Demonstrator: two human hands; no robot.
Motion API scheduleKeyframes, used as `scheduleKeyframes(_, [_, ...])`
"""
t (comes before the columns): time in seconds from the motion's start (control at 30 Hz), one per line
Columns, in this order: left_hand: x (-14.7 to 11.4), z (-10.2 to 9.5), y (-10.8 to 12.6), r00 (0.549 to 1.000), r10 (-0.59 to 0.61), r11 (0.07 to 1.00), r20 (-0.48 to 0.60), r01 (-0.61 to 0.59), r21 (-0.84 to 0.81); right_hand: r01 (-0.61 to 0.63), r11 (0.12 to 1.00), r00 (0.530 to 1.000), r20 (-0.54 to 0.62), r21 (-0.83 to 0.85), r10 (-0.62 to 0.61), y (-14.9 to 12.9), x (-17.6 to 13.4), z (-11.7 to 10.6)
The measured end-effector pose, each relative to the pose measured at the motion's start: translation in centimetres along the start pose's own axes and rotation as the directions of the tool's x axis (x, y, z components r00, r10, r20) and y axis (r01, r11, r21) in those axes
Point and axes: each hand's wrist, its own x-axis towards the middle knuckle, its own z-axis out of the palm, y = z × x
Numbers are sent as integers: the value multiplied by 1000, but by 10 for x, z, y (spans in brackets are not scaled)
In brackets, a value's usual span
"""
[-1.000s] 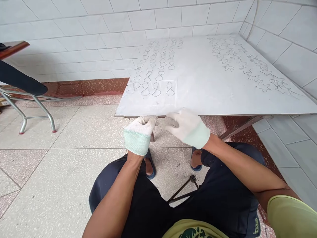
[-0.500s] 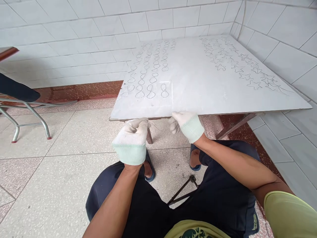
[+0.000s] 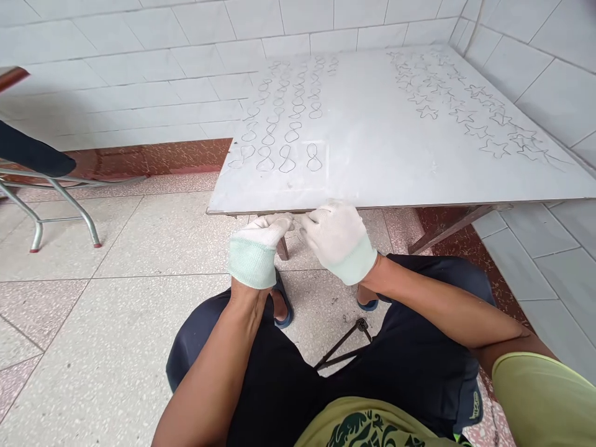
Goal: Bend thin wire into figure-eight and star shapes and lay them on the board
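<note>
Although I cannot tell what, if anything, either grip holds where the pinched left hand (image 3: 261, 237) and curled right hand (image 3: 336, 237) nearly meet mid-frame, small steady movements should serve best, clear of the wire figure-eights (image 3: 313, 156) on the surface (image 3: 372, 149), upper centre.

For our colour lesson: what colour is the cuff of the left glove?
The cuff is pale mint green, clearest in the head view.

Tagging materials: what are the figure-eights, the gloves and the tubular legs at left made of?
Figure-eights: probably thin wire, dull grey; fine dark looping lines.
Gloves: seemingly knit fabric, matte; textured green cuffs.
Tubular legs: likely metal, shiny; silvery highlights.
</note>
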Motion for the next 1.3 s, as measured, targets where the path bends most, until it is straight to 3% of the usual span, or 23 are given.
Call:
scheduleKeyframes(0.3, [13, -8, -5, 985, -74, 997, 154, 72, 16, 103, 992, 993, 53, 75, -108, 17, 0, 3])
scheduleKeyframes(0.47, [13, -15, -1, 977, -80, 993, 196, 60, 106, 120, 985, 993, -22, 121, -118, 19, -1, 2])
scheduleKeyframes(0.67, [13, -21, 5, 970, -69, 982, 232, 25, 189, 158, 962, 974, -193, 224, -116, 18, -3, 4])
scheduleKeyframes(0.8, [11, -20, 8, 968, -71, 973, 242, 13, 232, 203, 949, 962, -229, 242, -147, 18, -3, 4])
scheduleKeyframes(1.07, [17, -31, 12, 916, -185, 922, 356, 36, 384, 351, 909, 935, -143, 225, -325, 28, 1, -1])
scheduleKeyframes(1.3, [20, -35, 12, 860, -298, 862, 415, 55, 504, 466, 833, 877, -32, 299, -479, 42, 5, 0])
